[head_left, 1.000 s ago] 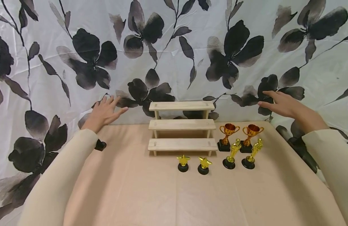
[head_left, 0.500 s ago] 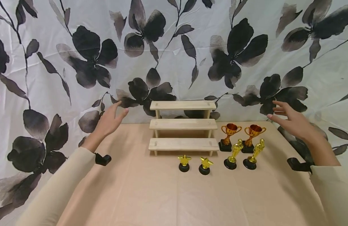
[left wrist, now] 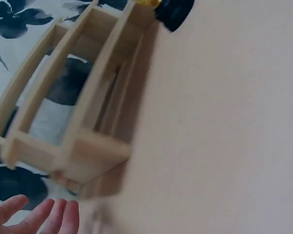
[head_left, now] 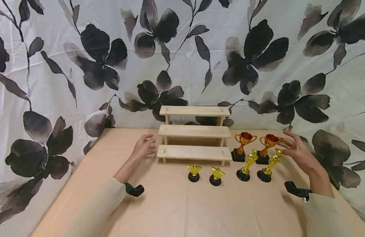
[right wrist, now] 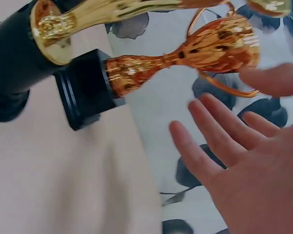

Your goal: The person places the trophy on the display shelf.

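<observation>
Two star trophies (head_left: 205,172) before the steps; floral backdrop cloth (head_left: 81,59) behind the table (head_left: 176,210).

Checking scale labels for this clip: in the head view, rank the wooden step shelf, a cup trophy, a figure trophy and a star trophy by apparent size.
1. Wooden step shelf, by far the largest.
2. Cup trophy and figure trophy: look alike in height, so no ranking between them.
3. Star trophy, the smallest.
</observation>
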